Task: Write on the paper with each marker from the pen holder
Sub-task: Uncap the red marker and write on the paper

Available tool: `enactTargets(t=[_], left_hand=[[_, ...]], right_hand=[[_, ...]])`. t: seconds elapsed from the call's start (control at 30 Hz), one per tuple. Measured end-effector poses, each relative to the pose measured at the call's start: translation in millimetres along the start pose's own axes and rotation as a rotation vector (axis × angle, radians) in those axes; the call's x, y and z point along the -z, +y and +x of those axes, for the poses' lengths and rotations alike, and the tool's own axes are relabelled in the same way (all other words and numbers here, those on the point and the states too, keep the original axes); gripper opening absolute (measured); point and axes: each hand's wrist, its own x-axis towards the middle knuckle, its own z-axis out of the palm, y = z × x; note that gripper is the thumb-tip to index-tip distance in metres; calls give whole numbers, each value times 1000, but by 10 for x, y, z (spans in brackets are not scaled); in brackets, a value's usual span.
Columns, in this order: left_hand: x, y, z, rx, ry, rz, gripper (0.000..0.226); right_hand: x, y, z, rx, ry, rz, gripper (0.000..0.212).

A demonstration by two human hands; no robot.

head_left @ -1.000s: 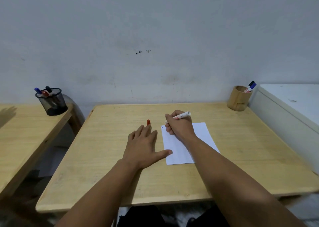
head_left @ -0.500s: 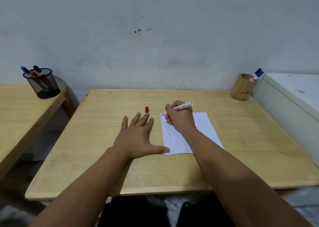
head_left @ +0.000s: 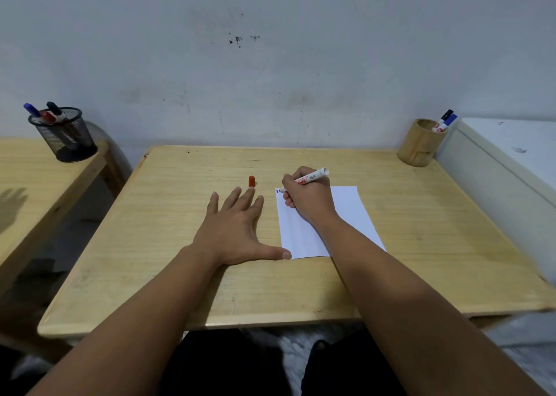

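A white sheet of paper [head_left: 349, 215] lies on the wooden table [head_left: 301, 290]. My right hand [head_left: 307, 198] rests on the paper's top left corner, gripping a white marker with red lettering [head_left: 313, 176], tip down at the paper. A small blue mark shows at that corner. My left hand [head_left: 237, 230] lies flat and spread on the table left of the paper, thumb touching its lower left edge. The marker's red cap [head_left: 251, 181] stands just beyond my left fingertips. A wooden pen holder [head_left: 419, 147] with markers [head_left: 445, 121] sits at the back right corner.
A black mesh pen cup [head_left: 64, 136] with several markers stands on a second wooden table [head_left: 30, 185] to the left. A white cabinet [head_left: 505, 167] adjoins the table on the right. A grey wall rises behind.
The view has shifted slightly. Both hands stay in place, the right hand still holding the marker at the paper's top left corner.
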Motion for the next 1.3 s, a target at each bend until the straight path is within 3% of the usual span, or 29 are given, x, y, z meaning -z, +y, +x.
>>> enactTargets(t=[0.4,0.6,0.67,0.73,0.8,0.97,1.07,1.13,1.23,1.3], left_hand=[[-8,0,-1,-2,0,9,145],[16,8,-31,-18,11,-41,141],[20,1,-21,16,91,-191,126],[16,-29,72,101,280,-335,97],[18,-68,220,161,422,-351,70],[127,-101,537,169,423,-284,48],[161,-142,695,174,389,-252,29],[153,-178,761,188,387,-262,21],[239,-173,812,245,430,-472,14],[382,-103,850,266,450,-644,10]], right_hand=[[-7,33,20,36,4,-56,25],[12,13,35,3,17,75,27],[12,-3,69,-18,18,174,36],[13,-41,92,-45,-7,248,41],[22,-94,97,-92,-62,298,42],[195,-364,138,-23,-37,248,39],[402,-551,196,53,-18,203,28],[547,-646,182,50,-107,183,14],[693,-712,200,9,-235,239,29],[751,-790,178,-83,-246,347,27]])
